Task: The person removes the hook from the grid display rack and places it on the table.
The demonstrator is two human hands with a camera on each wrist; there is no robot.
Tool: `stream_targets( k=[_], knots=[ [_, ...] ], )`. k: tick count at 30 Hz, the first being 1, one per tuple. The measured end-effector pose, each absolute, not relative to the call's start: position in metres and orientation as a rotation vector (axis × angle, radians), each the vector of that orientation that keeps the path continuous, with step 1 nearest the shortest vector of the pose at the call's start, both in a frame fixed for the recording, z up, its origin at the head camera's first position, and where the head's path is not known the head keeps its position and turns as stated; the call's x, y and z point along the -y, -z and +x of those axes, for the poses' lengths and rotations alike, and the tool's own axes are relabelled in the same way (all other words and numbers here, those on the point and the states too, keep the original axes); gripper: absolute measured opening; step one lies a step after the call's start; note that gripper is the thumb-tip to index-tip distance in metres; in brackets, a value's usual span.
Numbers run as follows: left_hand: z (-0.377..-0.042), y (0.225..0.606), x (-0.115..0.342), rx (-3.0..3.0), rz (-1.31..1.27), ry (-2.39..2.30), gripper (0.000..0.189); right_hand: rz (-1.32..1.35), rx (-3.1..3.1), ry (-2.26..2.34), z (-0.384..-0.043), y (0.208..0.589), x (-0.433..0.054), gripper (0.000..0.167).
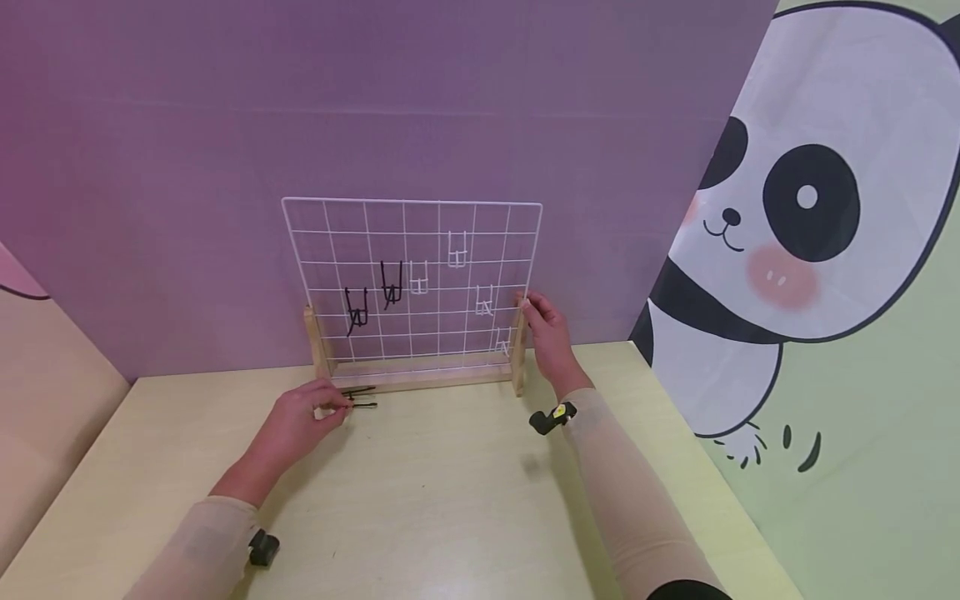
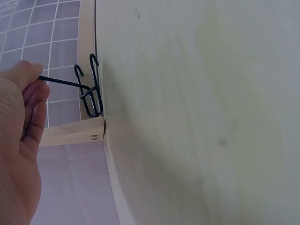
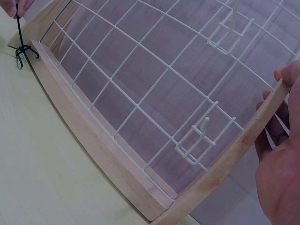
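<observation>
Across the back I see a broad purple wall [image 1: 487, 75], and to the right a green one with a black-and-white painted panda [image 1: 885, 275]. The pale wooden tabletop [image 1: 442, 492] meets the purple wall at its back edge, and its right edge slants toward me beside the panda. My room in front runs over the wood between the two forearms; behind, the wall limits me.

Near that back edge stands a white rectangular wire grid [image 1: 416, 201], upright, set in a light wooden stand [image 1: 427, 382] with a long base and a post at each end.

My right hand [image 1: 551, 337] is closed on the top of the right-hand post, thumb to one side and fingers behind. The left hand [image 1: 303, 421] is held narrow, thumb against fingers, pinching the far end of the straight stem of a black wire hook [image 2: 96, 101]. The hook's pronged end points away from that hand, just in front of the base's left corner; I cannot tell whether it touches wood.

Smaller still, two black hooks hang on the grid's left half, one lower [image 1: 357, 317] and one higher [image 1: 392, 292]. Four white wire hooks [image 1: 419, 280] hang from the middle to the right, the lowest beside the right post, close to the gripping hand.
</observation>
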State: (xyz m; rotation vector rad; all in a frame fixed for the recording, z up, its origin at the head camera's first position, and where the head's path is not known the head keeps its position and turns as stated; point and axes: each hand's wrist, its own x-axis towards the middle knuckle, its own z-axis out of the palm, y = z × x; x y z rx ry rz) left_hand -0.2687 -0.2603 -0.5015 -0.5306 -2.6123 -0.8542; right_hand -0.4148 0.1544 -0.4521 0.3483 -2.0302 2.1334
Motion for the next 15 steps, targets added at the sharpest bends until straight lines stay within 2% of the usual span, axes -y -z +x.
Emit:
stream_targets(
  k=[9,15],
  knots=[
    [-0.2673,0.5037,0.2629,2.712,-0.552,0.922,0.015,0.345,2.057,-2.114,-0.4139,0.4526,-0.1562,0.038],
    [-0.2682,0.5068,0.2648,2.823,-0.528,0.971,0.022,0.348,2.064,-2.110,-0.4140,0.4533,-0.1557,0.039]
  ],
)
